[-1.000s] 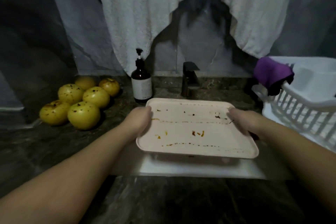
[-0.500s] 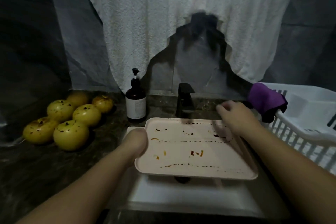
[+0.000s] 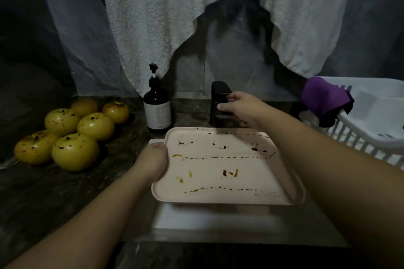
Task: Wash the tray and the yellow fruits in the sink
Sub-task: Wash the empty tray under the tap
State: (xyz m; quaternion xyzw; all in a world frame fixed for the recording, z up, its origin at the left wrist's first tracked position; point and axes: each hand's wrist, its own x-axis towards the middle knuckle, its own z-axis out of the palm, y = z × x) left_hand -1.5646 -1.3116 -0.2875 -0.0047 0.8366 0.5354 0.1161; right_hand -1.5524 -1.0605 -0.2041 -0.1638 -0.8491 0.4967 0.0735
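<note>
The tray (image 3: 227, 166) is held level over the sink (image 3: 209, 220), soiled side up, streaked with dark and orange residue. The left hand (image 3: 153, 162) grips its left rim; the thumb appears to lie over the edge, but the fingers are hidden beneath, so I cannot tell how they lie. The right hand (image 3: 240, 106) is on the black tap (image 3: 219, 102) behind the tray, fingers curled round the tap head, thumb on the near side. No water is visible.

Handling, as a judgement: the tray looks like stiff, thin plastic — light enough to hold one-handed at a rim without sagging. It will likely turn slippery once wet and soapy, so a grip across a short edge, thumb on top and fingers under, seems safest. The six yellow fruits (image 3: 74, 133) sit in a cluster on the counter (image 3: 54, 192) to the left, well apart from the sink; they look firm, round and speckled with dirt, and prone to roll.

Change from half a second ago: the right hand was hovering just above the tray's far right corner — it has since reached forward and closed on the tap. The left hand's hold on the rim is unchanged, and the tray has stayed over the sink.
</note>
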